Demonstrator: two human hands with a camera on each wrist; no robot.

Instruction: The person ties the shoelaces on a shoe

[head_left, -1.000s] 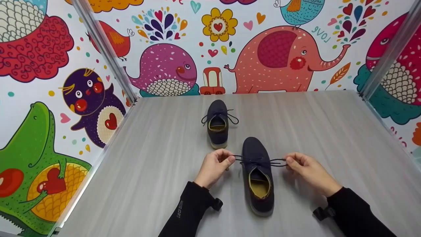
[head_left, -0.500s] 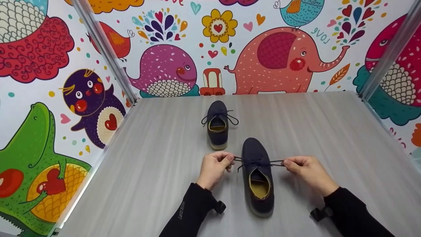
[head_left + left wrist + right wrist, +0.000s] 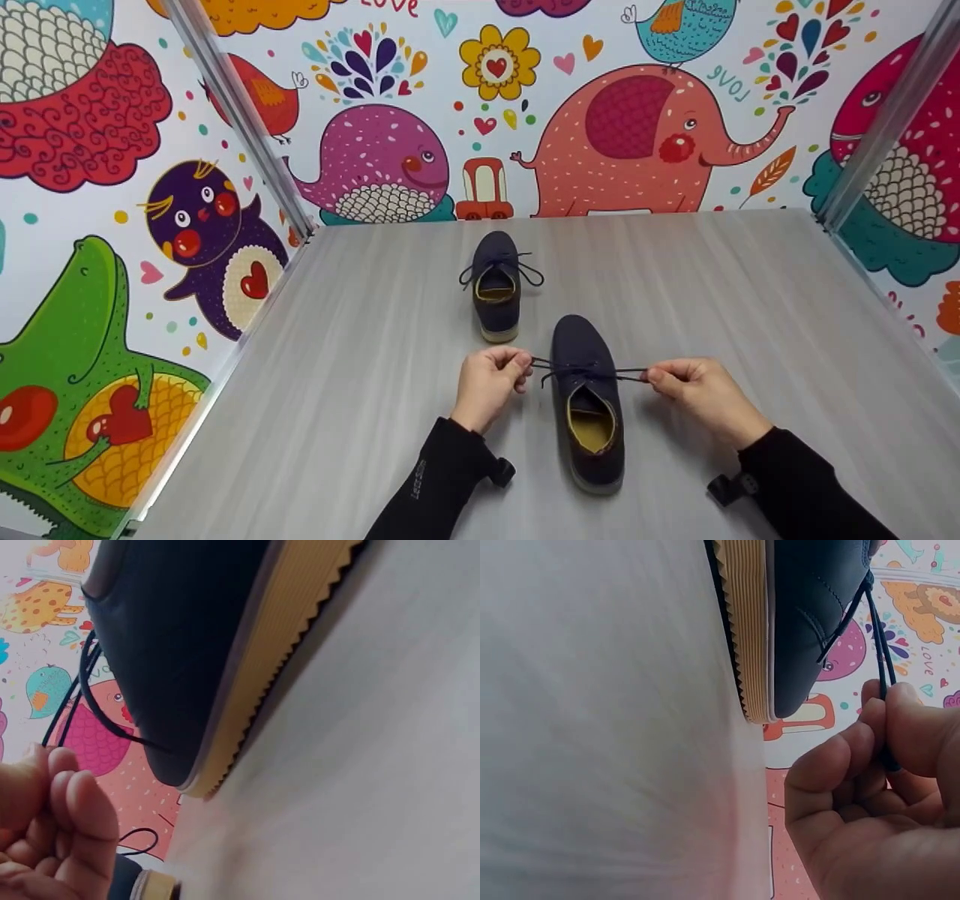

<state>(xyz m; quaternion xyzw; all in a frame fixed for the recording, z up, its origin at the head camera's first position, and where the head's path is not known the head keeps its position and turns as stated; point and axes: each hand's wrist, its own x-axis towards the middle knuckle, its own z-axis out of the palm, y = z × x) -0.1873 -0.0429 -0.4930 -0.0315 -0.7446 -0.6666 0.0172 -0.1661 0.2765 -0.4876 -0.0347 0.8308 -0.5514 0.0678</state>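
Note:
A dark navy lace-up shoe point(image 3: 581, 341) stands on the table, toe pointing away. My left hand point(image 3: 486, 388) pinches a loop of the shoelace point(image 3: 73, 701) between thumb and fingertips on the shoe's left side. On the right side, my right hand point(image 3: 703, 391) pinches the opposite loop point(image 3: 880, 637). Both loops are stretched out sideways from a bow knot point(image 3: 583, 370) over the tongue. One loose lace end hangs at the shoe's left, and another lies against its right side in the right wrist view. Neither hand touches the shoe's body.
A matching shoe point(image 3: 496, 311) stands farther back and slightly left, its laces tied in a bow. The grey wood-grain table point(image 3: 337, 360) meets printed cartoon walls point(image 3: 420, 67) at the back and sides, with metal posts point(image 3: 247, 112) at the corners.
My right hand has shifted slightly left and down, and my left hand slightly down. The loops have become narrower and straighter. A loose lace end now shows left of the shoe.

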